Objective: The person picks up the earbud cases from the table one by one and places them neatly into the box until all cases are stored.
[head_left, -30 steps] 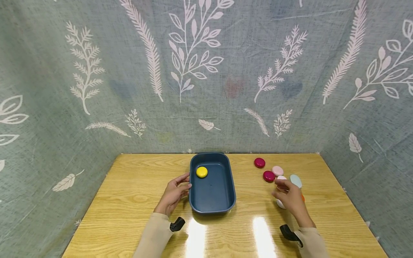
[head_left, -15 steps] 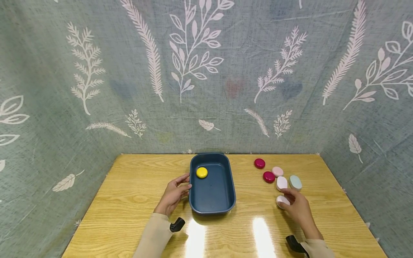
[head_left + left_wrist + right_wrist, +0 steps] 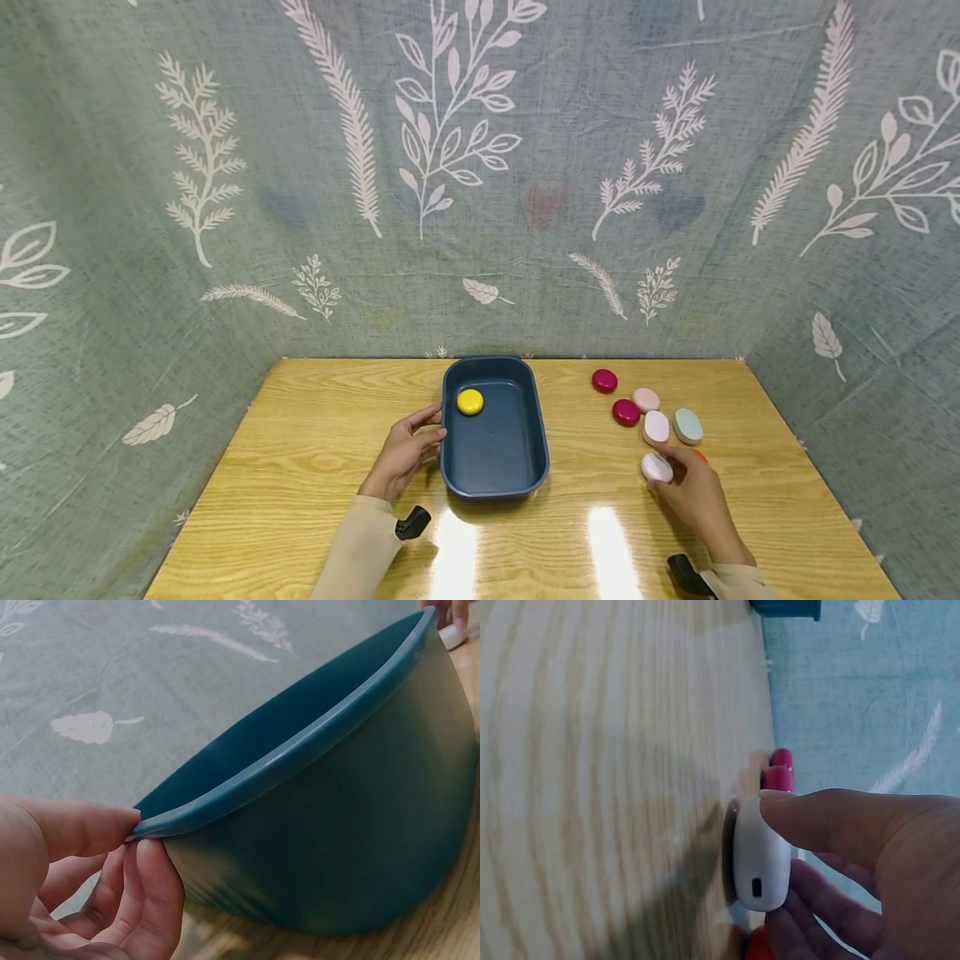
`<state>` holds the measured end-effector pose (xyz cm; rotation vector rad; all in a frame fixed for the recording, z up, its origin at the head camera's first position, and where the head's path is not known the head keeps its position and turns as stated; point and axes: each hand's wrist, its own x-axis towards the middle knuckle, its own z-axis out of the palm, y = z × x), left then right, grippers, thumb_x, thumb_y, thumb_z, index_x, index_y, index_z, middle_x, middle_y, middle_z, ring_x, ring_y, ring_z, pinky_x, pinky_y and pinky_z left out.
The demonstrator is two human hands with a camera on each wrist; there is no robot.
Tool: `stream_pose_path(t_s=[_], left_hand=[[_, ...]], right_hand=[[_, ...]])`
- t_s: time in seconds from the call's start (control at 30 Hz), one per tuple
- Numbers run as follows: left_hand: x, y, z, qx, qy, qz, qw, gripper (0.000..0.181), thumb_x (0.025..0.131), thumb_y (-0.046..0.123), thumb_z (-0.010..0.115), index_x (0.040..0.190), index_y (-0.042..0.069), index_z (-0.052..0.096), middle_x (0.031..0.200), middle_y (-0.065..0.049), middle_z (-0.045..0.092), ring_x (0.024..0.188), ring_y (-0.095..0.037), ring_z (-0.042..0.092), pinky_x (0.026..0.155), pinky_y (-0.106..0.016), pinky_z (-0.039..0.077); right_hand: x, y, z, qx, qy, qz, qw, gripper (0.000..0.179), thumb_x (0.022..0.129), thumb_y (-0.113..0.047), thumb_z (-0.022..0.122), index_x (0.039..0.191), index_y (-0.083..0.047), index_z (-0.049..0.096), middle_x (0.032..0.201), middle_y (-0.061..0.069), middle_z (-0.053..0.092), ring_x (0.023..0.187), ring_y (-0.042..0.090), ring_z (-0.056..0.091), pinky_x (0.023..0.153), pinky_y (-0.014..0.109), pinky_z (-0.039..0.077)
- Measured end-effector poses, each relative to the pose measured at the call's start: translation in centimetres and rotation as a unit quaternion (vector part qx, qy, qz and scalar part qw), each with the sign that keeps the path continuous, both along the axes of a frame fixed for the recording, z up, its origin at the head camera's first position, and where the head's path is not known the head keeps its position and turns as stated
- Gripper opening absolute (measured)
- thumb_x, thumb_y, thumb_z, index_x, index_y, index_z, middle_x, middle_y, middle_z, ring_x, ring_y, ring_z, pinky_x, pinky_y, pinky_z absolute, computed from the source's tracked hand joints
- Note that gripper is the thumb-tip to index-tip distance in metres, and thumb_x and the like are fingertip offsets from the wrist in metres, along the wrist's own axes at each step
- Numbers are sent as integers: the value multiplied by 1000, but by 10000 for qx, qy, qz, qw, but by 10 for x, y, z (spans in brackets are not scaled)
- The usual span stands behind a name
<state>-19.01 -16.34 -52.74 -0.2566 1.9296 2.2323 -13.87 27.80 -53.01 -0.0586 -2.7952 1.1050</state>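
My left hand [image 3: 405,452] pinches the left rim of a dark blue plastic bin [image 3: 491,487] between thumb and fingers; the left wrist view shows the thumb on top of the rim [image 3: 292,761]. A yellow round case [image 3: 470,402] lies inside the bin, towards its far left corner. On the right side of the table, my right hand [image 3: 693,493] pinches a white earbud case [image 3: 657,467]. The right wrist view shows the thumb on one side of this case [image 3: 761,859], fingers on the other, and a small dark port slot on its end.
Beyond the right hand lie two crimson round cases [image 3: 626,412], a pink one [image 3: 646,399], a white oval one [image 3: 656,427] and a pale green oval one [image 3: 687,425]. An orange piece [image 3: 701,456] peeks out behind the right hand. Patterned cloth [image 3: 480,208] stands around the wooden table.
My right hand has come back towards the table's near edge and to the right, from over the white oval case to the nearer white case, which it now pinches. The left hand stays on the bin.
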Motion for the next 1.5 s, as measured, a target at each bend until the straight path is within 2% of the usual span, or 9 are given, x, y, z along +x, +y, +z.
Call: stream_pose_path(t_s=[0.33, 0.53, 0.9, 1.07, 1.17, 1.5], left_hand=[[1, 0, 0, -11, -1, 16, 10000, 53, 100, -7, 64, 152, -4, 53, 129, -19, 54, 80, -11, 58, 69, -24, 54], [-2, 0, -1, -32, -5, -16, 10000, 52, 101, -6, 63, 152, -1, 54, 130, -19, 55, 81, -12, 59, 70, -25, 55], [-5, 0, -3, 52, 4, -71, 10000, 54, 101, -6, 63, 153, 0, 53, 132, -21, 54, 82, -12, 61, 70, -24, 56], [-4, -1, -3, 50, 8, -61, 10000, 54, 101, -6, 64, 153, -1, 53, 132, -21, 54, 81, -12, 61, 70, -24, 55], [-2, -1, -2, 13, 56, -94, 9999, 54, 101, -6, 64, 153, -3, 51, 133, -23, 53, 80, -11, 61, 70, -24, 55], [0, -2, -2, 27, 34, -67, 10000, 53, 101, -6, 63, 153, -3, 52, 134, -23, 52, 80, -10, 59, 69, -23, 55]], right_hand=[[0, 0, -8, 372, 479, 329, 9976, 50, 71, 10, 91, 116, 14, 70, 112, 28, 71, 106, 41, 68, 87, 47, 57], [-2, -3, -8, 506, 465, 431, 9967, 57, 71, 12, 90, 122, 15, 67, 115, 31, 69, 110, 47, 67, 96, 61, 53], [-6, -8, -4, 445, 213, 428, 9979, 52, 76, 9, 89, 124, 13, 68, 118, 31, 69, 111, 47, 67, 95, 59, 54], [-10, -12, 0, 96, 57, 445, 9989, 54, 78, 12, 86, 127, 14, 66, 123, 33, 66, 114, 49, 66, 89, 49, 60], [-13, -16, 3, -115, 137, 526, 9985, 52, 78, 13, 86, 126, 15, 65, 123, 32, 66, 113, 49, 66, 87, 46, 61], [-25, -31, 16, -238, 658, 791, 9944, 51, 75, 12, 89, 122, 13, 70, 118, 29, 69, 106, 46, 69, 87, 50, 61]])
